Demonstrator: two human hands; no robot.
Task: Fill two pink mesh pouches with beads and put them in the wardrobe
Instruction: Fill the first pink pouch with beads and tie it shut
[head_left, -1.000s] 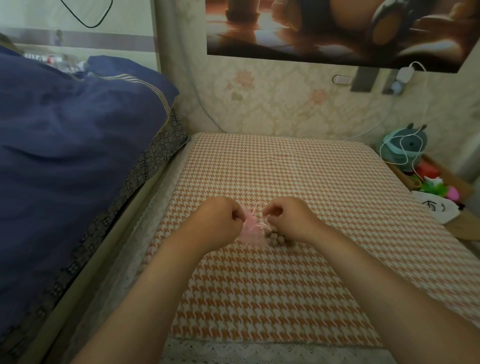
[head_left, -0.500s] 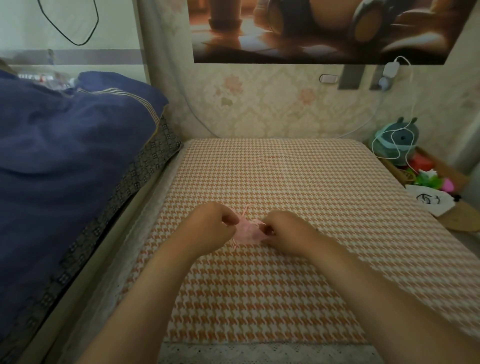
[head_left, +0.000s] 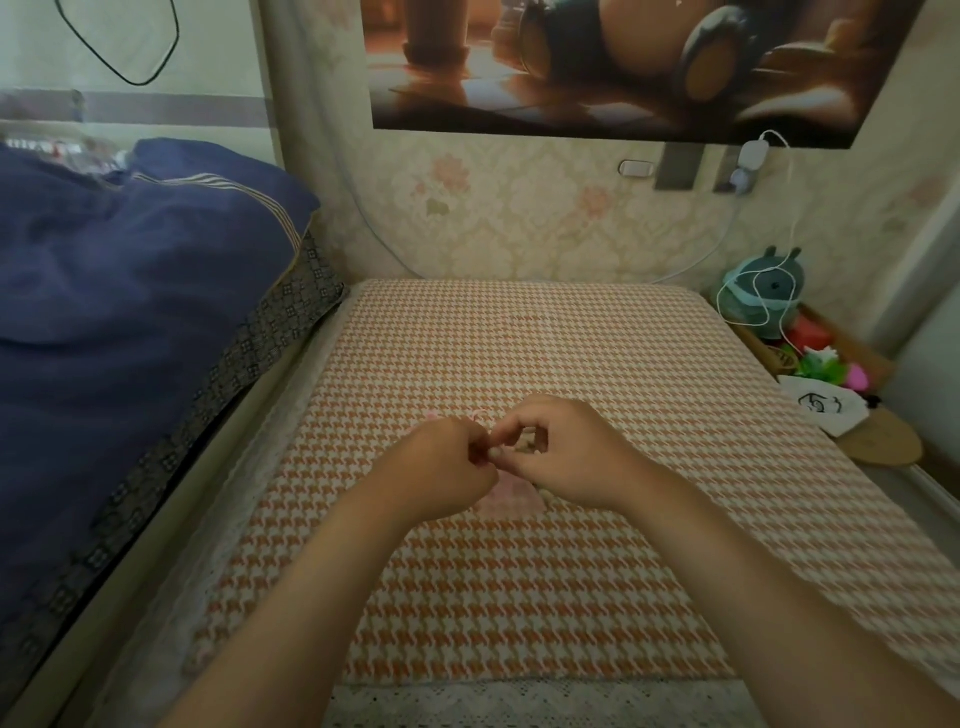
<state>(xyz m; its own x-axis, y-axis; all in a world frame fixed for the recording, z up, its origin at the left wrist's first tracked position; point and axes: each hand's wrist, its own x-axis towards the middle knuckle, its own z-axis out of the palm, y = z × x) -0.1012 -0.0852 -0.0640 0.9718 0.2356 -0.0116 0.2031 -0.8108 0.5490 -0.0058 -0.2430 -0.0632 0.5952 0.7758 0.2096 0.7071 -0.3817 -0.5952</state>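
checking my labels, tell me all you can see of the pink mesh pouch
The pink mesh pouch is small, pale pink and looks like thin, sheer fabric. Only its lower part shows, lying on the houndstooth cloth below the hands. The left hand and right hand pinch at its top, hiding the mouth. Thin pink cord loops show beyond the knuckles. Its contents cannot be seen.

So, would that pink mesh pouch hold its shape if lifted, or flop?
Likely floppy: the pink mesh pouch lies slack beneath the left hand and right hand. Probably light, unlikely to roll; contents aren't visible.
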